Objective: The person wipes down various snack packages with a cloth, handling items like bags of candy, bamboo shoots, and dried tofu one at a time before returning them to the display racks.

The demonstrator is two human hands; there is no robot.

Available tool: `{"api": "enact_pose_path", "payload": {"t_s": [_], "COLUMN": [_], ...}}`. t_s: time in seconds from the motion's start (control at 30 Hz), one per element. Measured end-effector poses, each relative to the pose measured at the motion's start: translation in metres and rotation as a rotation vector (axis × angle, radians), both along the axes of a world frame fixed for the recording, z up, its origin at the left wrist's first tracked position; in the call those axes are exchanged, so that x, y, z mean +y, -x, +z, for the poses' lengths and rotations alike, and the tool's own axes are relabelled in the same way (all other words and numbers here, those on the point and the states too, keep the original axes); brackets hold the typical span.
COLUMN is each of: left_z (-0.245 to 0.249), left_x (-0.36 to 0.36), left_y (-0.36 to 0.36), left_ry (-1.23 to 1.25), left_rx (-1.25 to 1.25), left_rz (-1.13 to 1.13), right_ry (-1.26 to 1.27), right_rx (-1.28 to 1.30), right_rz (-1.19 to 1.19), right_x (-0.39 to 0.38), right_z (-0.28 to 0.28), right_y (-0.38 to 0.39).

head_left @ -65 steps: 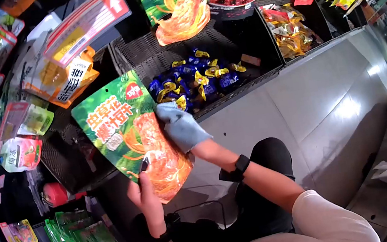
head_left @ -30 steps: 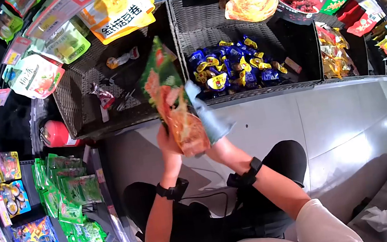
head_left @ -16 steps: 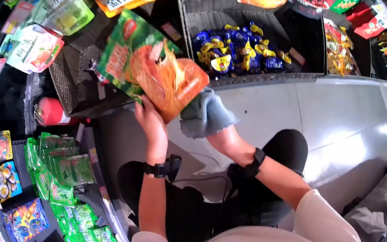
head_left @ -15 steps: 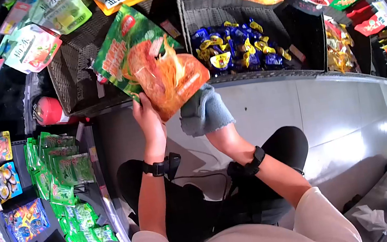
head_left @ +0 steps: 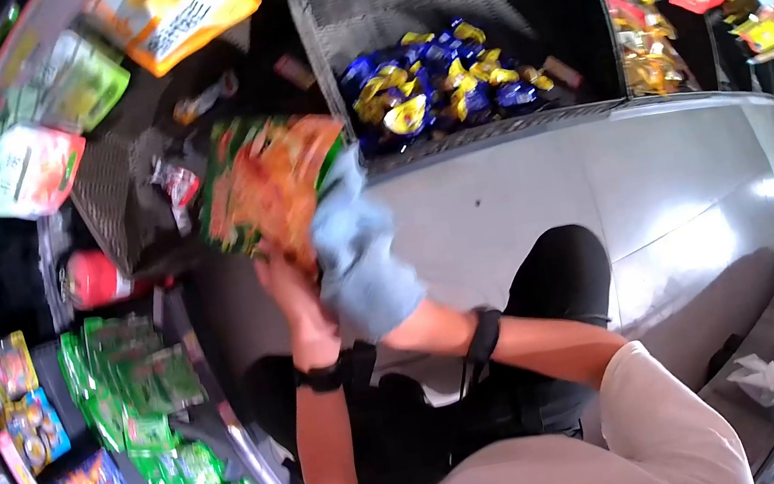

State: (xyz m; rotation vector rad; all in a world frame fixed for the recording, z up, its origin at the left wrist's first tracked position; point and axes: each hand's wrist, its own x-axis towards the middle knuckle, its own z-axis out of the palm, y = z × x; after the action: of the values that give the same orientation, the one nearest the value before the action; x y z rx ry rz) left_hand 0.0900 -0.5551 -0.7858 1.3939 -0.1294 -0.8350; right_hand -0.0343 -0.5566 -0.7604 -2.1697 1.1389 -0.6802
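The left hand [head_left: 284,281] is closed on the lower edge of a green and orange snack bag [head_left: 262,186], with the fingers behind it and the palm below, so the bag stands above this hand and tilts a little to the left. The picture is blurred here, and I cannot tell how each finger lies. The right hand [head_left: 366,286] is just beside the left one, on its right, and it is covered by a grey-blue cloth [head_left: 345,233]; the cloth touches the right edge of the bag. Under the cloth I cannot tell whether the fingers are spread or bent. Each wrist carries a black band [head_left: 319,376]. Above and to the right of the hands there is a wire basket [head_left: 341,16] with blue and yellow wrapped sweets [head_left: 430,98] inside. To the right of the hands runs a grey metal panel [head_left: 601,188]. To the left of the left hand there is a red round thing [head_left: 94,278], and below it, well apart from the hands, hang green packets [head_left: 141,382].
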Motion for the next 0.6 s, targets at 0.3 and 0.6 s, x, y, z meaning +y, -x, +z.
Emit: {"api": "enact_pose_path", "payload": {"t_s": [0.3, 0.6], "left_z": [0.023, 0.026], "left_x": [-0.014, -0.008], "left_y": [0.018, -0.004], "left_ry": [0.380, 0.106], "left_rx": [-0.109, -0.788], "left_rz": [0.023, -0.026], "right_ry": [0.017, 0.061], "right_rx": [-0.440, 0.463], "right_rz": [-0.347, 0.299], "right_x": [-0.068, -0.087], "right_z": [0.021, 0.062], "right_y": [-0.005, 0.027]}}
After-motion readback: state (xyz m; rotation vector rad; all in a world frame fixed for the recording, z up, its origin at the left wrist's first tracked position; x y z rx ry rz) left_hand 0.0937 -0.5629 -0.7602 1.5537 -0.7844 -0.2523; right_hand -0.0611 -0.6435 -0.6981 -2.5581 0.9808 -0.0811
